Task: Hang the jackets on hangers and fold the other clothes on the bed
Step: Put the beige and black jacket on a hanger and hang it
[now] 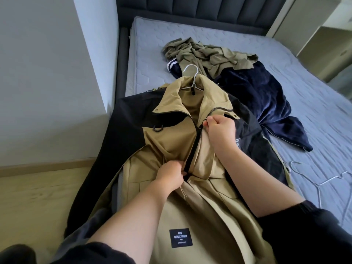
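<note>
Left hand (170, 175): fingers (180, 171) curled, pinching jacket (171, 138) at zip (194, 147) bottom. Right hand (221, 128): fingers pinching zip top.

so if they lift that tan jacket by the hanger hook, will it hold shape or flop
Probably floppy: the jacket lies in soft creases, its black sleeves sprawled limp. The thin wire hanger in its collar should carry the shoulders, though it might flex. The collar, open above the zip, would likely sag.
</note>
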A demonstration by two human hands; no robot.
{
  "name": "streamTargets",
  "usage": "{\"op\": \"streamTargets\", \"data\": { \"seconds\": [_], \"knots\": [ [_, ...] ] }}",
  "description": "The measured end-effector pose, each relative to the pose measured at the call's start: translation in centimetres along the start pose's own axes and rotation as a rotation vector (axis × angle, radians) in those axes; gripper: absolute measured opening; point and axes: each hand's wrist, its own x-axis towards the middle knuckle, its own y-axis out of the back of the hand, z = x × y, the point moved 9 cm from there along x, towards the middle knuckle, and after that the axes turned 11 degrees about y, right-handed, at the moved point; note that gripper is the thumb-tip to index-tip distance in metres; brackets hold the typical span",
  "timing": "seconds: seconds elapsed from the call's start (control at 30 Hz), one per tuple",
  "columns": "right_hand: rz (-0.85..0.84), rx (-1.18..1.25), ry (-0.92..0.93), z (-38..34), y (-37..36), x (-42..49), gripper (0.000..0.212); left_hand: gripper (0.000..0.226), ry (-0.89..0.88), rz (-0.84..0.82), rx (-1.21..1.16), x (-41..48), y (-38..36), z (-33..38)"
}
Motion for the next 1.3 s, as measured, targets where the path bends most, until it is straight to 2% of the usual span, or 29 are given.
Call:
{"op": "streamTargets", "data": {
  "seconds": [0.07, 0.13, 0.27, 0.37, 0.43, 0.5, 0.6, 0.77, 0.97, 1.3],
  "knots": [
    [-0.01, -0.012, 0.03, -0.4, -0.1, -0.4, 0.037, 0.032, 0.013, -0.008, 0.011, 0.1, 0.1, -0.2],
    [-0.106, -0.076, 0.087, -1.1, -0.9, -0.9, 0.035, 0.033, 0.0, -0.014, -0.018, 0.0, 0.7, 0.0],
    [-0.214, -0.228, 0.168, -2.7, -0.6, -0.7, 0.029, 0.06, -0.077, 0.046, -0.279, -1.0, 4.6, 2.5],
    [-0.277, -0.304, 0.204, -3.4, 0.2, -0.9, 0.029, 0.038, -0.151, 0.191, -0.521, -1.6, 8.0, 4.9],
    [-0.318, -0.306, 0.204, -3.4, 0.2, -1.5, 0.03, 0.028, -0.157, 0.267, -0.558, -1.5, 9.0, 5.5],
    [-0.309, -0.276, 0.176, -3.3, 0.5, -1.7, 0.03, 0.032, -0.151, 0.308, -0.533, -1.6, 9.5, 5.4],
    [-0.25, -0.175, 0.096, -2.7, 1.4, -1.1, 0.033, 0.043, -0.138, 0.283, -0.515, -1.7, 9.1, 4.8],
    [-0.214, -0.102, 0.009, -1.5, 0.9, -1.1, 0.031, 0.031, -0.152, 0.227, -0.443, -1.9, 8.1, 4.6],
    [-0.126, 0.043, -0.103, -0.7, 1.1, -1.6, 0.038, 0.042, -0.155, 0.176, -0.159, -2.3, 5.9, 3.9],
    [-0.096, -0.03, 0.056, -3.5, 0.5, -2.9, 0.036, 0.019, -0.052, 0.178, -0.11, -1.3, 5.2, 1.1]
  ]
}}
